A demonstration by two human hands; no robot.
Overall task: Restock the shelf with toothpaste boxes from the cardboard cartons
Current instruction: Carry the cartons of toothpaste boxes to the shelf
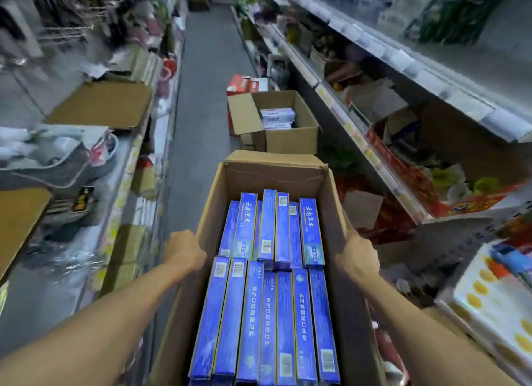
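An open cardboard carton (276, 178) is held up in the aisle, between shelving on both sides — its walls likely stiff but heavy-laden, so support low on the sides is advised. Blue toothpaste boxes (267, 299) fill it (light singly). The left hand (185, 251) and right hand (358, 256) are clamped on opposite walls.

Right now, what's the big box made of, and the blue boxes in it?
The carton looks like plain brown cardboard: matte, with creased flaps. The blue boxes look like thin printed card, slightly glossy, with sharp folded edges and barcodes.
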